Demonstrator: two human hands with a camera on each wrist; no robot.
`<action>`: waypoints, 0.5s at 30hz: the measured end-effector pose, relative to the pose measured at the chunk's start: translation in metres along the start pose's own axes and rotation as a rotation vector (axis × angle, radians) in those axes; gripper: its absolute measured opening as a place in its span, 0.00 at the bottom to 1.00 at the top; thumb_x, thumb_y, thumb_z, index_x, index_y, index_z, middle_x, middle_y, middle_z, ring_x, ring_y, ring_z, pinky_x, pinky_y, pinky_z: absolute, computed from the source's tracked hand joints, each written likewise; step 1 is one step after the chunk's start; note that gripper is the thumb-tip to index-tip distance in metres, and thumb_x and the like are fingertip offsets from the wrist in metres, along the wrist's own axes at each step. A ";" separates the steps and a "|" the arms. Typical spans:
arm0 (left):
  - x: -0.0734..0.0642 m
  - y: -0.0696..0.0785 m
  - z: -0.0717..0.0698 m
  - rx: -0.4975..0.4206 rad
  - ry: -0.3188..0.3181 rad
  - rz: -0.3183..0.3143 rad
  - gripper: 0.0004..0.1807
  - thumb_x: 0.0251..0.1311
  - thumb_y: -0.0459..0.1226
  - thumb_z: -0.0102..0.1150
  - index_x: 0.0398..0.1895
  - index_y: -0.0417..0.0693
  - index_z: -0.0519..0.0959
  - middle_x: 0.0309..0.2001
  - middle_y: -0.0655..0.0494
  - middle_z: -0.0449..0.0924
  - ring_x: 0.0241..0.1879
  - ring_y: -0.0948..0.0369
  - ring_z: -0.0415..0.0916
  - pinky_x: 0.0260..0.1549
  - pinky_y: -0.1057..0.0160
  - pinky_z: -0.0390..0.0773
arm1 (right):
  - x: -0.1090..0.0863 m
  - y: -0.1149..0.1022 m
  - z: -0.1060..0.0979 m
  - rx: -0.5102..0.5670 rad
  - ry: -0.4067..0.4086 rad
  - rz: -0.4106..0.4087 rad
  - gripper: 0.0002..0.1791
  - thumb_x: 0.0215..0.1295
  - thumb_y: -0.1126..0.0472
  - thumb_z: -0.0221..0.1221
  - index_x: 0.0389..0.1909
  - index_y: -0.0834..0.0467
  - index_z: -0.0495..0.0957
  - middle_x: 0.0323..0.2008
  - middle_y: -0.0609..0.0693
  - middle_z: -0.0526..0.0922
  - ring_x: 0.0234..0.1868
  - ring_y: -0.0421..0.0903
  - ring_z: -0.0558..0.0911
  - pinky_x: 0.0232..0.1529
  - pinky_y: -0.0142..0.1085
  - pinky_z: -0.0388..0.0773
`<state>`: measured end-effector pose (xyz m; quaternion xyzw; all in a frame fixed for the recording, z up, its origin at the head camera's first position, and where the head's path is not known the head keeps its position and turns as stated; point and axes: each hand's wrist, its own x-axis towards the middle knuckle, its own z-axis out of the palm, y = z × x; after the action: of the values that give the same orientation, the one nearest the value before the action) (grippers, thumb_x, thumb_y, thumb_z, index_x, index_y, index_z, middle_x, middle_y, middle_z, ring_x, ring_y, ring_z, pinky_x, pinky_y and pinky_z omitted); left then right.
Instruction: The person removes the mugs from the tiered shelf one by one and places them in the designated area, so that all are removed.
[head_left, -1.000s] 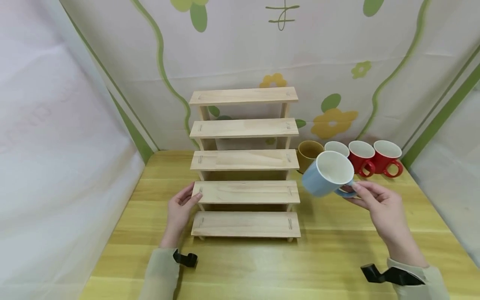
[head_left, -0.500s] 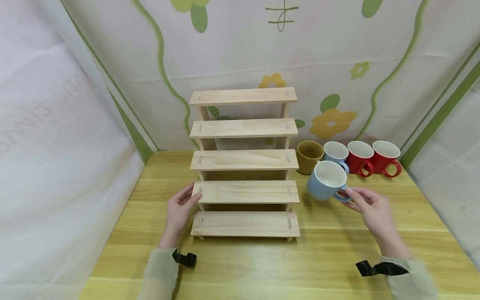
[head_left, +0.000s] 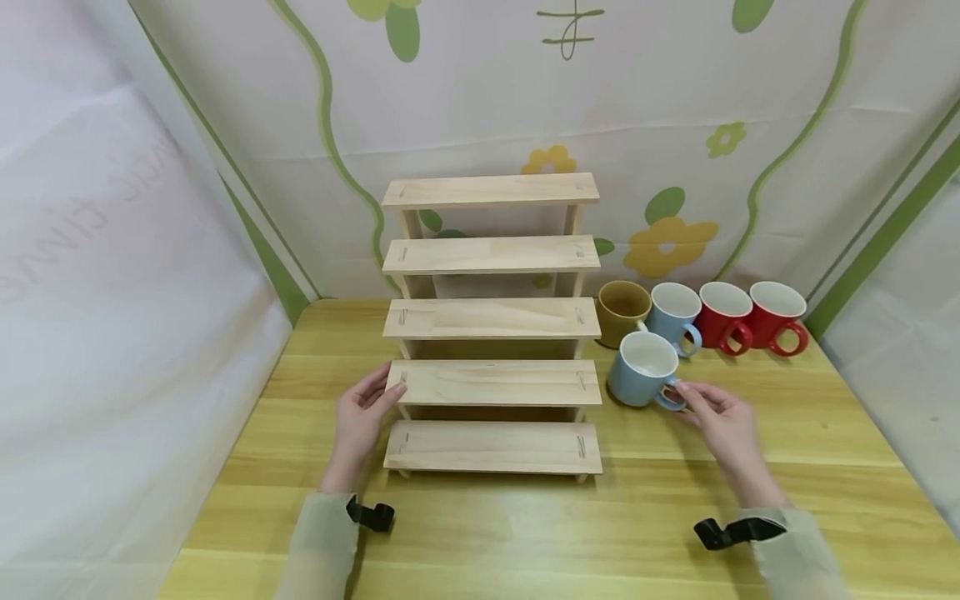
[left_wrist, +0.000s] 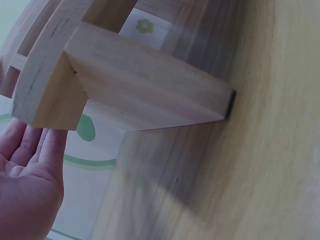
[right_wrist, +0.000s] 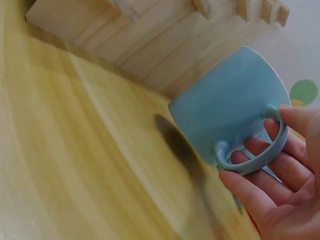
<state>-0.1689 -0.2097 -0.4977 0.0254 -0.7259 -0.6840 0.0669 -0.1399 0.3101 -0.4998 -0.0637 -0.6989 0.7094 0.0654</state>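
Observation:
My right hand [head_left: 723, 423] pinches the handle of a light blue mug [head_left: 636, 382] with a white inside, just right of the wooden step shelf [head_left: 491, 383]. In the right wrist view the mug [right_wrist: 230, 95] is close over the table, its shadow beside its base, and thumb and fingers are at the handle. My left hand [head_left: 362, 417] holds the left end of the shelf's second board from the bottom, thumb on top. The left wrist view has that hand's fingers [left_wrist: 50, 150] reaching under the board's edge; the shelf's side panel stands on the table.
Along the back right stand a brown mug [head_left: 622, 315], another light blue mug [head_left: 673, 317] and two red mugs, one [head_left: 722, 321] beside the other [head_left: 775, 321]. The wooden table [head_left: 525, 533] meets a patterned cloth wall [head_left: 480, 100] behind the shelf.
My right hand has brought the light blue mug left and down toward the table, beside the shelf, and the mug is more upright. The left hand has stayed at the shelf.

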 end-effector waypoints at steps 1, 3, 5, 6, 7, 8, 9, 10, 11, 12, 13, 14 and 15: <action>0.000 0.000 0.000 0.000 -0.002 0.000 0.27 0.65 0.38 0.70 0.66 0.43 0.76 0.58 0.43 0.79 0.54 0.58 0.78 0.54 0.67 0.78 | 0.000 0.002 0.000 0.007 -0.001 0.006 0.18 0.72 0.57 0.64 0.51 0.69 0.83 0.42 0.49 0.89 0.44 0.39 0.87 0.44 0.36 0.84; 0.000 0.000 0.000 -0.003 -0.006 0.000 0.27 0.65 0.37 0.70 0.66 0.42 0.76 0.58 0.42 0.79 0.53 0.58 0.78 0.54 0.67 0.79 | -0.001 0.007 -0.001 0.015 -0.003 0.018 0.17 0.72 0.57 0.64 0.51 0.68 0.84 0.43 0.49 0.89 0.44 0.39 0.87 0.45 0.36 0.84; 0.000 0.000 0.000 -0.003 -0.009 -0.001 0.27 0.65 0.37 0.69 0.67 0.42 0.76 0.58 0.42 0.79 0.53 0.57 0.78 0.53 0.67 0.79 | -0.001 0.011 -0.002 0.028 -0.003 0.029 0.18 0.72 0.57 0.64 0.51 0.69 0.83 0.43 0.50 0.89 0.45 0.40 0.87 0.45 0.36 0.84; 0.000 0.000 0.001 -0.003 -0.007 -0.001 0.27 0.65 0.37 0.70 0.67 0.42 0.76 0.58 0.42 0.79 0.53 0.57 0.78 0.53 0.67 0.79 | -0.001 0.013 -0.002 0.028 -0.006 0.032 0.19 0.71 0.57 0.64 0.52 0.70 0.83 0.44 0.50 0.89 0.45 0.40 0.87 0.45 0.35 0.84; 0.000 0.000 0.001 -0.004 -0.006 -0.002 0.27 0.65 0.37 0.70 0.67 0.42 0.76 0.58 0.42 0.79 0.53 0.57 0.78 0.53 0.67 0.79 | -0.001 0.014 -0.002 0.032 -0.008 0.031 0.20 0.71 0.57 0.64 0.52 0.71 0.82 0.44 0.50 0.89 0.45 0.40 0.87 0.46 0.35 0.84; 0.000 0.000 0.001 -0.007 -0.003 -0.003 0.27 0.65 0.37 0.70 0.67 0.42 0.76 0.58 0.42 0.79 0.53 0.57 0.78 0.52 0.67 0.80 | -0.001 0.015 -0.002 0.031 -0.008 0.028 0.21 0.71 0.57 0.64 0.53 0.72 0.81 0.45 0.50 0.89 0.46 0.40 0.86 0.46 0.35 0.83; 0.000 0.000 0.000 -0.008 -0.001 -0.005 0.27 0.65 0.37 0.70 0.67 0.42 0.76 0.58 0.42 0.79 0.53 0.57 0.78 0.52 0.67 0.80 | 0.000 0.016 -0.002 0.031 -0.006 0.025 0.23 0.71 0.56 0.64 0.53 0.73 0.80 0.45 0.51 0.88 0.46 0.40 0.86 0.46 0.35 0.83; 0.000 0.000 0.000 -0.009 0.001 -0.005 0.27 0.65 0.37 0.70 0.67 0.42 0.76 0.58 0.42 0.79 0.53 0.57 0.78 0.52 0.67 0.80 | 0.000 0.016 -0.001 0.025 -0.006 0.021 0.24 0.71 0.56 0.64 0.54 0.74 0.79 0.45 0.51 0.88 0.46 0.40 0.86 0.46 0.35 0.83; 0.000 0.001 0.000 -0.012 0.002 -0.005 0.27 0.65 0.36 0.70 0.66 0.42 0.76 0.57 0.42 0.79 0.53 0.57 0.78 0.52 0.67 0.80 | 0.000 0.016 -0.001 0.024 -0.005 0.020 0.24 0.71 0.55 0.64 0.55 0.74 0.79 0.45 0.51 0.88 0.46 0.40 0.86 0.46 0.35 0.83; 0.000 0.001 0.000 -0.013 0.001 -0.005 0.27 0.65 0.37 0.70 0.67 0.42 0.76 0.57 0.42 0.79 0.53 0.57 0.78 0.52 0.67 0.80 | 0.001 0.015 -0.001 0.020 -0.001 0.021 0.24 0.71 0.55 0.64 0.55 0.73 0.79 0.45 0.50 0.88 0.46 0.40 0.86 0.45 0.34 0.84; 0.000 0.002 0.000 -0.012 -0.003 -0.006 0.27 0.65 0.37 0.70 0.67 0.42 0.76 0.57 0.42 0.79 0.53 0.58 0.78 0.52 0.67 0.80 | 0.001 0.015 -0.001 0.006 0.006 0.027 0.24 0.71 0.54 0.64 0.55 0.71 0.79 0.45 0.48 0.88 0.46 0.38 0.86 0.45 0.33 0.84; 0.000 0.002 -0.001 -0.004 -0.006 -0.002 0.28 0.65 0.37 0.70 0.67 0.42 0.76 0.57 0.42 0.79 0.53 0.58 0.78 0.52 0.67 0.80 | 0.001 0.013 -0.001 -0.011 0.012 0.028 0.23 0.72 0.53 0.64 0.55 0.69 0.80 0.44 0.46 0.88 0.46 0.37 0.86 0.45 0.32 0.83; 0.000 0.003 -0.002 0.007 -0.012 0.000 0.28 0.65 0.38 0.70 0.67 0.42 0.76 0.57 0.42 0.79 0.53 0.58 0.78 0.52 0.67 0.80 | 0.002 0.012 -0.001 -0.022 0.019 0.030 0.23 0.72 0.53 0.64 0.56 0.67 0.80 0.44 0.44 0.88 0.46 0.36 0.85 0.45 0.31 0.83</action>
<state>-0.1688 -0.2115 -0.4945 0.0215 -0.7288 -0.6815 0.0625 -0.1415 0.3115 -0.5115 -0.0816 -0.7049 0.7019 0.0610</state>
